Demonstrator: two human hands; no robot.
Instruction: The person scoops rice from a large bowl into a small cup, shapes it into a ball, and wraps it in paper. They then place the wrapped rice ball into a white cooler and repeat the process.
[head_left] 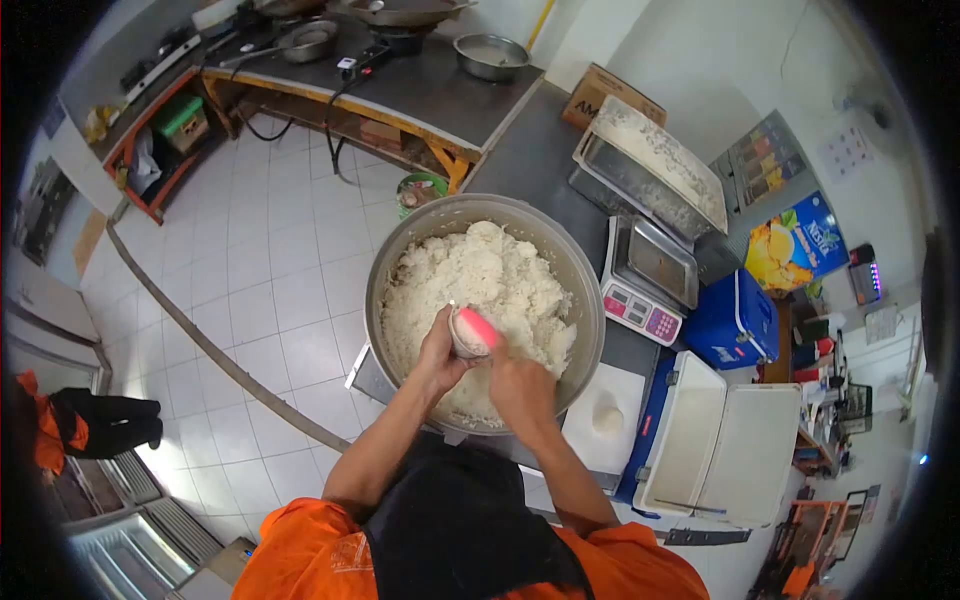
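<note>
Above white rice (490,255) in a round grey metal pot (584,290), left fingers (437,347) clasp a small pale container (468,350), right fingers (513,373) a pink paddle (477,327); overpressing could dislodge the container.

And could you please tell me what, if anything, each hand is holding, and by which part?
The left hand holds a small cup around its side; the right hand grips a pink spatula by its handle end, hidden in the fist.
</note>
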